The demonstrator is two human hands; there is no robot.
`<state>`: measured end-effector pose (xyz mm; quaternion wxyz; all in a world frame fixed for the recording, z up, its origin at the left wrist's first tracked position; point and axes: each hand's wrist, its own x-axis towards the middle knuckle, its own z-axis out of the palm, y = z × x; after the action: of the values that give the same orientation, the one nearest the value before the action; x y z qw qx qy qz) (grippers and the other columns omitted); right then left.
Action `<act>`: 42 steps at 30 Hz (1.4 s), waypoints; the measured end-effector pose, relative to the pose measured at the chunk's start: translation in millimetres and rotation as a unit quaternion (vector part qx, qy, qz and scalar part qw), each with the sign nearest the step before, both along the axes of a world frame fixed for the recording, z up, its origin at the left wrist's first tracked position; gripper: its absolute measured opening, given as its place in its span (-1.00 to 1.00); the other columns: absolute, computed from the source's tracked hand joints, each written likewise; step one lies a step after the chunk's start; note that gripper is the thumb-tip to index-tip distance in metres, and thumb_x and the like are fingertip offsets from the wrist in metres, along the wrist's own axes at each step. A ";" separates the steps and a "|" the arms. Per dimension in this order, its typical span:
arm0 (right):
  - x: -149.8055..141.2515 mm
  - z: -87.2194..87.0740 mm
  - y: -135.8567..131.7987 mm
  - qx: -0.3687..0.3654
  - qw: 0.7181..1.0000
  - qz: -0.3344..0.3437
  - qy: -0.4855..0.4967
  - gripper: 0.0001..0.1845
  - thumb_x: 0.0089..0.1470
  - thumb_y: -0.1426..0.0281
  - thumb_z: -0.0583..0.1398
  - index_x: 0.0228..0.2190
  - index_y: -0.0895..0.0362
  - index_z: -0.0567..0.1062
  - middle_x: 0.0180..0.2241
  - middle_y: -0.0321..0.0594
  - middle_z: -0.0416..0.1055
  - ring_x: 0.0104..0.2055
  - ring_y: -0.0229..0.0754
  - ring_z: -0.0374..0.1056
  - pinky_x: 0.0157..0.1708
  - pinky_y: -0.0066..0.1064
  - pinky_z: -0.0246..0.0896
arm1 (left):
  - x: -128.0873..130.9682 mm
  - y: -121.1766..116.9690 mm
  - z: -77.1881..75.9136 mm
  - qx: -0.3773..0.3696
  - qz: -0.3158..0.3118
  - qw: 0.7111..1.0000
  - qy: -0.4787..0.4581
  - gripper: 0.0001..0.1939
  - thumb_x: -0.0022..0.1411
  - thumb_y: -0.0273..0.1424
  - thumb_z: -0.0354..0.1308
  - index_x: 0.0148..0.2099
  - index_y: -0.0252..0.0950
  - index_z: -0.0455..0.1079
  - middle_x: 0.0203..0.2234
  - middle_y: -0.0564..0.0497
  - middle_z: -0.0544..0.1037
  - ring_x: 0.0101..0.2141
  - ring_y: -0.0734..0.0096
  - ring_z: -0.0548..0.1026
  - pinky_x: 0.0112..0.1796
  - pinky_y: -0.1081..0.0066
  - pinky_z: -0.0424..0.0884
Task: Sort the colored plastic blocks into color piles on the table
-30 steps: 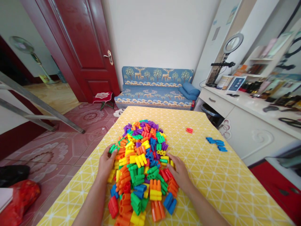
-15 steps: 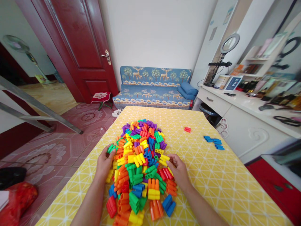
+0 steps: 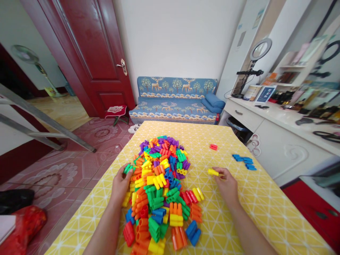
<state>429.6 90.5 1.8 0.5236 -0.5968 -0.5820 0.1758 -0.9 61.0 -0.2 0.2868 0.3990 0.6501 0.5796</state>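
Note:
A big heap of plastic bullet-shaped building blocks [image 3: 151, 200] in several colours spreads over the yellow patterned tablecloth [image 3: 212, 219]. At the heap's left edge, my left hand [image 3: 120, 184] has a green building block [image 3: 129, 168] between thumb and fingers. My right hand [image 3: 227, 186] is to the right of the heap and apart from it, pinching a yellow building block [image 3: 213, 172] just over the cloth. Beyond that hand lies a lone red block [image 3: 213, 147]. Several blue blocks [image 3: 244, 161] form a small group farther right.
A blue patterned sofa [image 3: 176, 102] stands past the table's far edge. On the right is a white dressing table [image 3: 281, 131] crowded with bottles. A small folding stool [image 3: 116, 111] and a metal ladder [image 3: 47, 120] are on the left.
My right hand has moved right, away from the heap, carrying the yellow block. My left hand stays at the heap's left edge with the green block. The view has shifted slightly.

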 end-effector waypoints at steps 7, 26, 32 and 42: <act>35.8 -10.7 2.0 0.023 0.994 0.022 -0.105 -0.78 -0.26 0.46 0.04 -0.46 0.05 0.40 -0.08 -0.13 0.48 0.00 -0.02 0.34 0.05 -0.09 0.17 | 0.0 0.8 1.9 0.000 0.005 1.000 0.014 -0.36 0.01 -0.03 0.22 0.07 -0.29 0.37 -0.15 -0.07 0.54 -0.15 0.19 0.49 -0.05 0.24 0.37; -87.8 15.7 -39.8 -0.055 0.967 0.244 -0.050 -0.69 0.23 0.31 0.02 -0.18 0.06 0.53 -0.18 -0.14 0.49 -0.11 -0.10 0.39 -0.06 -0.24 0.29 | -0.1 -0.1 2.7 0.004 0.012 0.999 0.038 -0.37 0.01 -0.02 0.21 0.05 -0.31 0.38 -0.14 -0.09 0.54 -0.14 0.17 0.47 -0.05 0.25 0.35; -95.5 20.7 -23.5 -0.044 0.984 0.154 -0.072 -0.72 -0.03 0.41 0.20 -0.20 0.06 0.50 -0.17 -0.18 0.42 -0.23 -0.12 0.37 -0.15 -0.25 0.31 | 0.8 0.5 2.9 0.007 0.011 1.000 0.016 -0.35 -0.01 -0.02 0.23 0.05 -0.31 0.38 -0.16 -0.09 0.55 -0.16 0.18 0.49 -0.07 0.25 0.38; -121.1 14.5 -2.3 -0.096 0.984 0.150 -0.028 -0.77 0.01 0.31 0.18 -0.24 0.06 0.52 -0.20 -0.18 0.48 -0.20 -0.07 0.40 -0.16 -0.22 0.29 | -3.1 1.6 -2.1 -0.005 0.002 1.000 0.026 -0.36 0.04 -0.02 0.20 0.10 -0.28 0.35 -0.12 -0.09 0.54 -0.13 0.17 0.48 -0.07 0.24 0.37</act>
<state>308.5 88.2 16.3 0.4151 -0.5550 -0.6600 0.2900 -4.1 62.5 -2.2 0.2709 0.4111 0.6608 0.5665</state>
